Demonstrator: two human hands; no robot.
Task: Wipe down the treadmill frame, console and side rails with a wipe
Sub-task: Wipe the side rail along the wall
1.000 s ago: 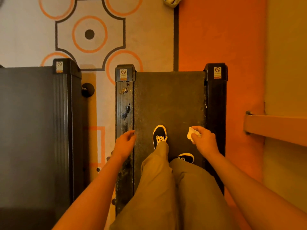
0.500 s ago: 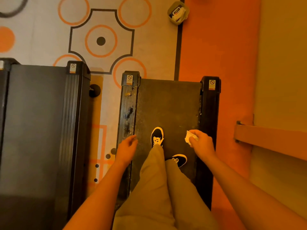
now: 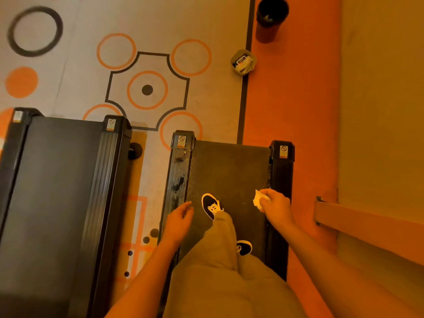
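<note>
I stand on a black treadmill, looking down at its belt [image 3: 229, 171]. Its left side rail [image 3: 176, 177] is scuffed with dark marks; its right side rail [image 3: 281, 177] is black too. My right hand [image 3: 276, 208] pinches a small crumpled white wipe [image 3: 258, 199] above the belt, close to the right rail. My left hand [image 3: 180, 220] hangs over the left rail with loosely curled fingers and holds nothing. My black shoes and tan trousers fill the belt's near part. The console is out of view.
A second treadmill [image 3: 59, 191] lies parallel on the left. On the floor beyond sit a small green tub [image 3: 243, 61] of supplies and a dark round bin [image 3: 270, 18]. An orange wall and a ledge [image 3: 367, 228] close in on the right.
The view has pulled back and tilted, so more floor, the tub and the bin show. Both hands keep their places over the rails, and the wipe stays in my right hand.
</note>
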